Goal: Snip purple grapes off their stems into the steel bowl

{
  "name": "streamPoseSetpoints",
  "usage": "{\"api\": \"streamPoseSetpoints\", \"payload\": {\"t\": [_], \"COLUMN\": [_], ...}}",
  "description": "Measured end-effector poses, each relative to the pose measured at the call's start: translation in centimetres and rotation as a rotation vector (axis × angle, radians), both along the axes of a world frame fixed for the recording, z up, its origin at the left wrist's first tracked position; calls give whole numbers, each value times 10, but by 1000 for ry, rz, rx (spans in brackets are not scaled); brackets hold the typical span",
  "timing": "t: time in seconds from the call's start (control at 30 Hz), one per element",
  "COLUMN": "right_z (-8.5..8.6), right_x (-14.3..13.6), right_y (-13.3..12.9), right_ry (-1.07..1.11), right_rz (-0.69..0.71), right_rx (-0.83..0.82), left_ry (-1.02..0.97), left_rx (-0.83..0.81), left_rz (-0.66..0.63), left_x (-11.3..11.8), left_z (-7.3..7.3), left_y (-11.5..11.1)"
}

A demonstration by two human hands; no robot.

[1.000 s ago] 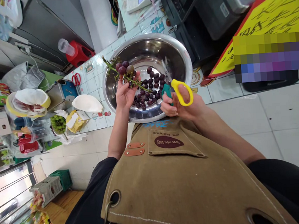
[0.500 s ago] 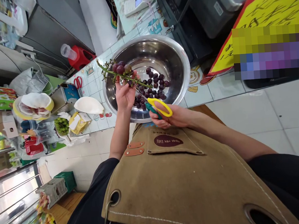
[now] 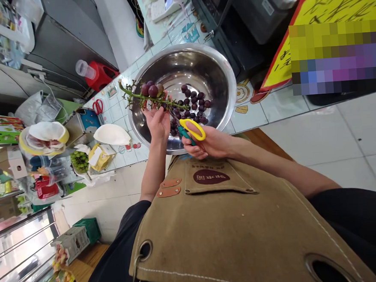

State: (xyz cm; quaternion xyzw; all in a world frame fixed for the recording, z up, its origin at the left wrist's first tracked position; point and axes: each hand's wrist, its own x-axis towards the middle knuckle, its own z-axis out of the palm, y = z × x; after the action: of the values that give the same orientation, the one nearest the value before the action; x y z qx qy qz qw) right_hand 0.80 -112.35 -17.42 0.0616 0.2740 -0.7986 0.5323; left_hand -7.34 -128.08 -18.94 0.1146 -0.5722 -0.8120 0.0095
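Over the left part of a steel bowl [image 3: 219, 70], my left hand [image 3: 158, 122] is closed on a bunch of grapes [image 3: 152, 91]. Much of its green stem is bare, with a few purple grapes still attached. My right hand [image 3: 209, 141] grips scissors [image 3: 197, 128] with one yellow and one green handle. Their blades point up and left to the stem's lower end, close to my left fingers; the tips are partly hidden. Loose dark grapes [image 3: 194, 101] lie at the bottom of the bowl, below and right of the bunch.
Left of the bowl are a white scoop-shaped dish [image 3: 112, 134], red-handled scissors [image 3: 98, 106] and green grapes [image 3: 79, 161]. A red jug [image 3: 101, 74] stands behind. To the right are a black machine [image 3: 221, 35] and a yellow sign [image 3: 320, 9].
The scissors and my right hand have shifted slightly left, nearer my left hand. The whole view has moved a little. The bunch stays in my left hand.
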Motion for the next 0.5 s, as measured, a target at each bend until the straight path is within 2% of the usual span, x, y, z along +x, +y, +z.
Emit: {"api": "streamPoseSetpoints", "payload": {"t": [0.2, 0.33, 0.5], "right_z": [2, -7, -18], "right_x": [-9, -16, -17], "right_y": [-6, -9, -10], "right_ry": [-93, -149, -149], "right_rz": [-26, -41, -57], "right_rx": [3, 29, 51], "left_ry": [1, -42, -100], "left_rx": [-8, -40, 0], "left_rz": [11, 32, 38], "left_x": [1, 0, -1], "left_z": [-11, -18, -23], "left_y": [3, 3, 5]}}
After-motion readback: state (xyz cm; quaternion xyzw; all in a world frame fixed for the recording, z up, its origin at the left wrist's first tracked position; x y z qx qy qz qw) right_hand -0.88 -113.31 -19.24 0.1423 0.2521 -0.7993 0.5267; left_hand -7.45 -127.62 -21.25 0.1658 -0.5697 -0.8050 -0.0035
